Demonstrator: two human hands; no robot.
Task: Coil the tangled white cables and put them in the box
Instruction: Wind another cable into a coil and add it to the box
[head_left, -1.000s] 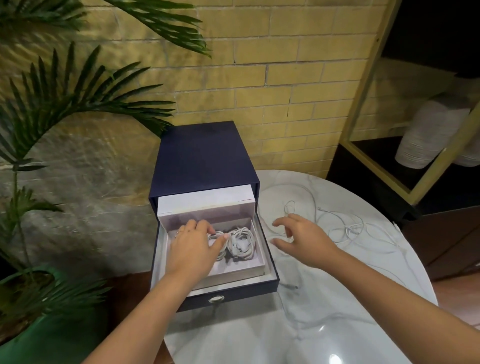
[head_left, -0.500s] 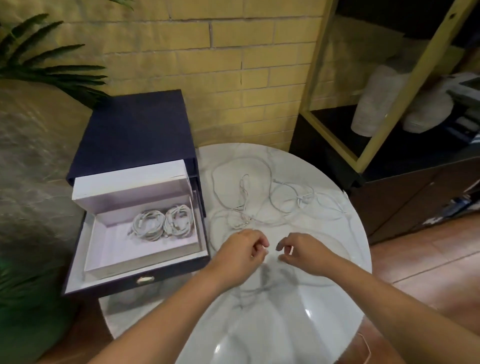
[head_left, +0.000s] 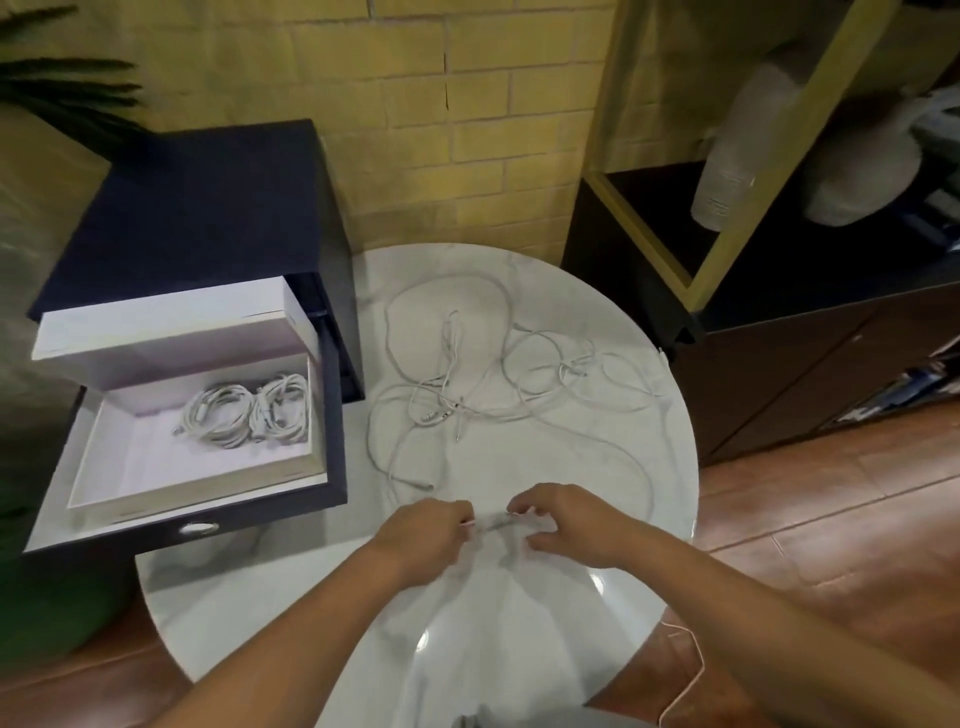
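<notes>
The loose cables (head_left: 467, 384) lie in a tangle on the middle of the table (head_left: 519, 649), loops crossing one another, plugs poking out here and there. One cable (head_left: 493, 521) from that heap runs down to me, and I have a short stretch of it between my hands at the near side of the tangle. My left hand (head_left: 421, 535) has its fingers curled in and pinches the stretch at one side. My right hand (head_left: 566, 525) does the same at the other, fingertips bent down onto it. The stretch is blurred, so I cannot tell whether I hold a plug or plain cord.

Two coils (head_left: 249, 410) already sit side by side in the far right corner of the open box (head_left: 208, 208), which stands just left of the table.

I judge this the start of a new coil. Next, I think, I must draw this cable free of the others without dragging the heap along, then wind it into loops small enough for the space beside the two coils.
</notes>
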